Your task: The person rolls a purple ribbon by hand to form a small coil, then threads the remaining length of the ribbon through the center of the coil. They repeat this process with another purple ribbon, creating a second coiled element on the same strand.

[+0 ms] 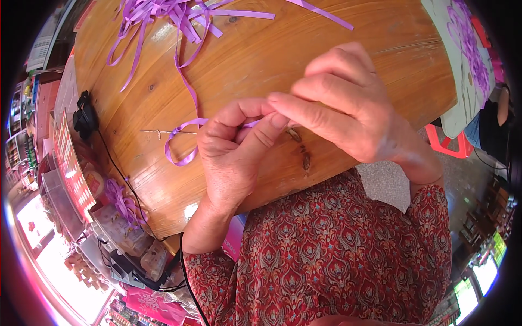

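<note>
My left hand [231, 157] is curled over the wooden table [261, 65], its thumb and fingers pinching a narrow purple ribbon [182, 138]. The ribbon loops out to the left of that hand and trails up the table. My right hand [348, 106] comes in from the right, and its fingertips meet the left hand's fingers on the same ribbon. A thin wire piece [160, 131] lies on the wood just left of the loop.
A heap of purple ribbon strips [168, 16] lies at the table's far edge. A small black device [85, 117] with a cable sits at the left rim. A white board with purple ribbon flowers [467, 60] stands right, and shelves of goods [70, 174] left.
</note>
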Available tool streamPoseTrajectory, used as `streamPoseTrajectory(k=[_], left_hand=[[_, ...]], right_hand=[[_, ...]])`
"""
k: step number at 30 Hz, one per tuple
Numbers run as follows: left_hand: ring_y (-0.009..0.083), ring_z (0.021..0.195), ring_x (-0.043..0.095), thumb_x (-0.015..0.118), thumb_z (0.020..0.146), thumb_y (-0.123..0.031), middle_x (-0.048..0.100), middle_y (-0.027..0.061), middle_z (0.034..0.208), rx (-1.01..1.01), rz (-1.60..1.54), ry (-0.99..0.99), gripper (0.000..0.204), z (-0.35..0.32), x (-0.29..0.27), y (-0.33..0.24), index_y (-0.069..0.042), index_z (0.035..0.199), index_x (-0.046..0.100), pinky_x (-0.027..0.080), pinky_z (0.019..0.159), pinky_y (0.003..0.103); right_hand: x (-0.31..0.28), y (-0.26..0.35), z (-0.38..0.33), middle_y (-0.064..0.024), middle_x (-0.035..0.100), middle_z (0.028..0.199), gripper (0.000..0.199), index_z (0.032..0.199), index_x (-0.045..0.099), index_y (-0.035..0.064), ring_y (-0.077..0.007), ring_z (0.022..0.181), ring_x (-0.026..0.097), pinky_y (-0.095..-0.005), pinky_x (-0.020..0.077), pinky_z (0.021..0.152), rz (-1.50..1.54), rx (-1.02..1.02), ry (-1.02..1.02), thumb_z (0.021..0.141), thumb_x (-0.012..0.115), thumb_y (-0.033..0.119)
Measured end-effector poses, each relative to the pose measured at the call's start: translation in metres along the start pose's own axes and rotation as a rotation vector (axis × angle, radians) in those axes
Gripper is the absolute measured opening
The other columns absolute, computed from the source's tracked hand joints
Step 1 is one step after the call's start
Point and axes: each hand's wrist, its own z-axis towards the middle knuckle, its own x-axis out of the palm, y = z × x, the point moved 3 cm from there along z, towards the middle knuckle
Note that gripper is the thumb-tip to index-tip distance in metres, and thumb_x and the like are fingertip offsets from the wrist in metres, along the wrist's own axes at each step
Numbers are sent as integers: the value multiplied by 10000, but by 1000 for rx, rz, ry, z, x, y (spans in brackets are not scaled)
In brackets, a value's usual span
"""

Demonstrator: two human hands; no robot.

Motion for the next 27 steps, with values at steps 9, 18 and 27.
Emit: streamPoseTrajectory(k=[9,18,27], left_hand=[[-7,629,504,659,798,70,596,-33,720,97,428,43,92,-1,5,-5,16,866,631,383,562,120],[-16,563,469,672,782,68,569,-49,649,158,510,59,69,-1,7,-10,19,808,630,334,500,123],[25,695,558,657,809,50,615,-2,769,52,402,35,54,1,-1,-6,17,845,633,441,603,146]], right_hand=[[-11,-3,-12,-59,574,769,311,834,654,-21,-221,730,526,-371,414,654,-77,-77,92,564,642,134],[-12,-7,-24,-47,555,725,260,792,664,-13,-207,697,504,-373,428,636,-55,-92,-4,563,698,106],[-9,-15,-31,-48,546,714,274,816,663,-12,-212,684,499,-363,430,637,-11,-68,-39,574,731,96]])
